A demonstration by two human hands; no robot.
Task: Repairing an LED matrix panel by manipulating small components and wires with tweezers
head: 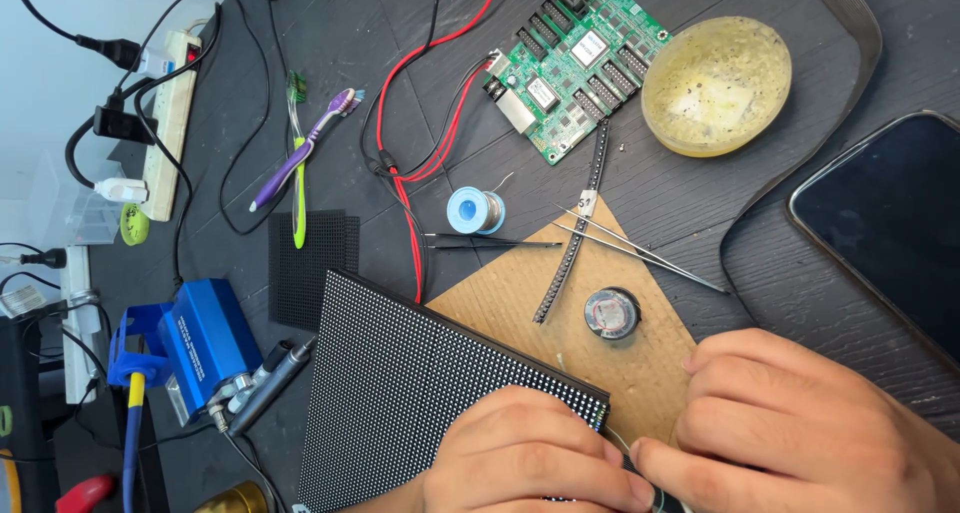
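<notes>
My left hand (pixel 525 453) rests on the near right corner of a black dotted LED panel (pixel 400 373), fingers curled. My right hand (pixel 800 423) sits beside it, fingertips meeting those of the left over a thin green wire (pixel 622 441) at the panel's edge. Both hands seem to pinch that wire, though the grip itself is hidden by the fingers. The panel lies partly on a brown cardboard sheet (pixel 620 363).
On the cardboard lie a small round tin (pixel 611 312), a black component strip (pixel 575 235) and metal tweezers (pixel 640 248). Behind are a solder spool (pixel 474 211), green circuit board (pixel 577 65), yellow bowl (pixel 716 85), phone (pixel 885 223), toothbrushes (pixel 300 158), power strip (pixel 170 103), blue soldering station (pixel 205 338).
</notes>
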